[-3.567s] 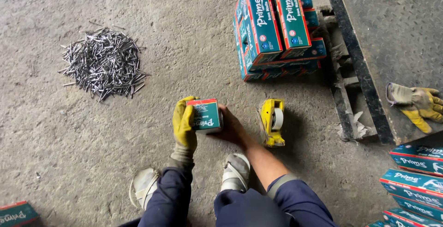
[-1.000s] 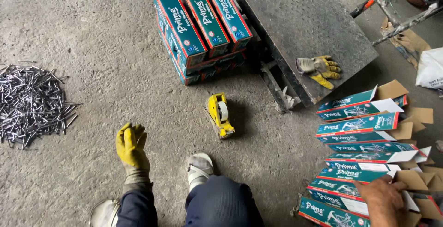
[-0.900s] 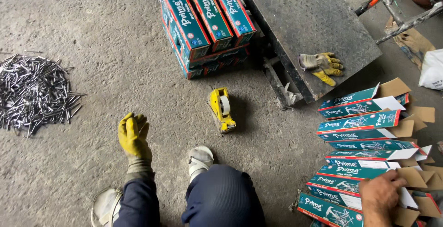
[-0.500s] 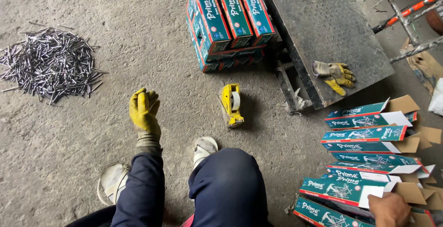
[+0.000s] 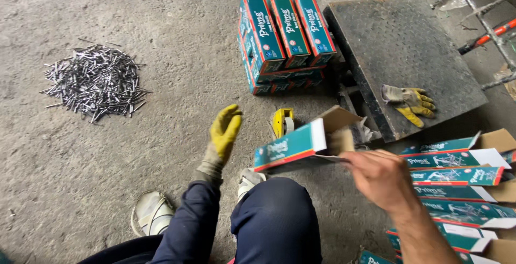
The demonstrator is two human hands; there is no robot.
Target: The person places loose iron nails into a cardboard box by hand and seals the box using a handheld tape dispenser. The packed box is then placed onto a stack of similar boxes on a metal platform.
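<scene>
My bare right hand [image 5: 382, 179] holds a flat teal carton [image 5: 293, 147] by its open brown flap end, lifted above my knee. My left hand [image 5: 223, 131], in a yellow glove, hovers open over the concrete floor, fingers pointing up and apart, a little left of the carton and touching nothing. A yellow tape dispenser [image 5: 282, 121] lies on the floor just behind the carton. A heap of loose steel nails [image 5: 95, 80] lies on the floor to the far left.
A stack of closed teal boxes [image 5: 282, 33] stands ahead. A dark metal platform scale [image 5: 404, 54] lies to the right with a spare glove [image 5: 409, 102] on it. Several flat unfolded cartons [image 5: 457, 178] are piled at the right. My feet in pale sandals [image 5: 151, 213] are below.
My right hand has come back from the flat-carton pile at the right with one carton and brought it to the middle. The view swung left; my left hand lifted slightly.
</scene>
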